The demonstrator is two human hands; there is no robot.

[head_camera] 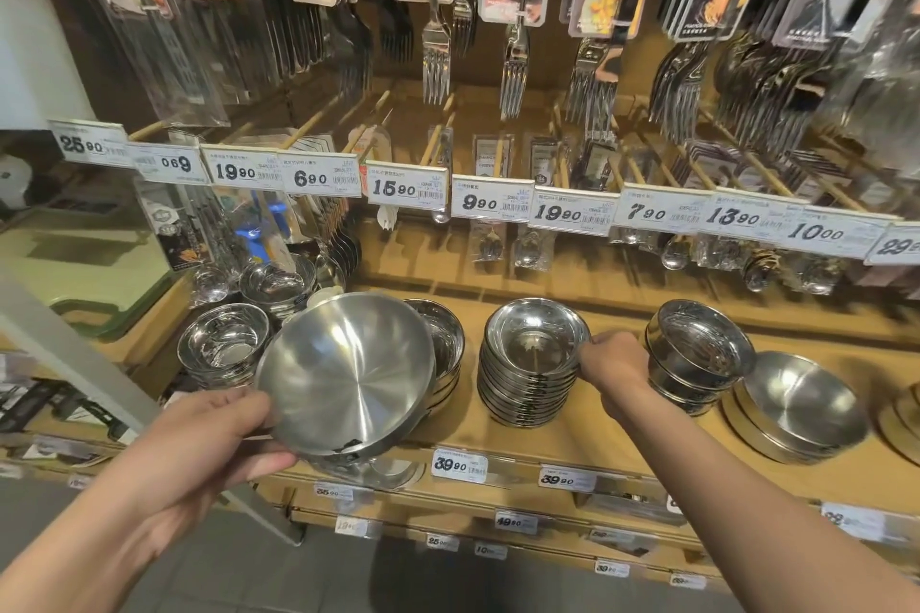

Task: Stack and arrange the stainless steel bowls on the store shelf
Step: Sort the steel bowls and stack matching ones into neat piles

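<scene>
My left hand [209, 443] grips the rim of a large brushed steel bowl [348, 373], tilted toward me in front of the wooden shelf [622, 443]. Behind it stands a short stack of shiny bowls [443, 339]. My right hand [615, 363] holds the right edge of a tall stack of small shiny bowls [530, 363] in the middle of the shelf. Further right stands another stack of deeper bowls [697, 353], then a stack of wide brushed bowls [796, 406]. More small bowls [224, 343] sit at the left.
Packaged forks and cutlery [513, 65] hang above on pegs behind a row of price tags [493, 202]. Spoons in packets hang just over the shelf's back. Lower shelves with price labels [458, 465] lie below. A white post [74, 353] runs diagonally at the left.
</scene>
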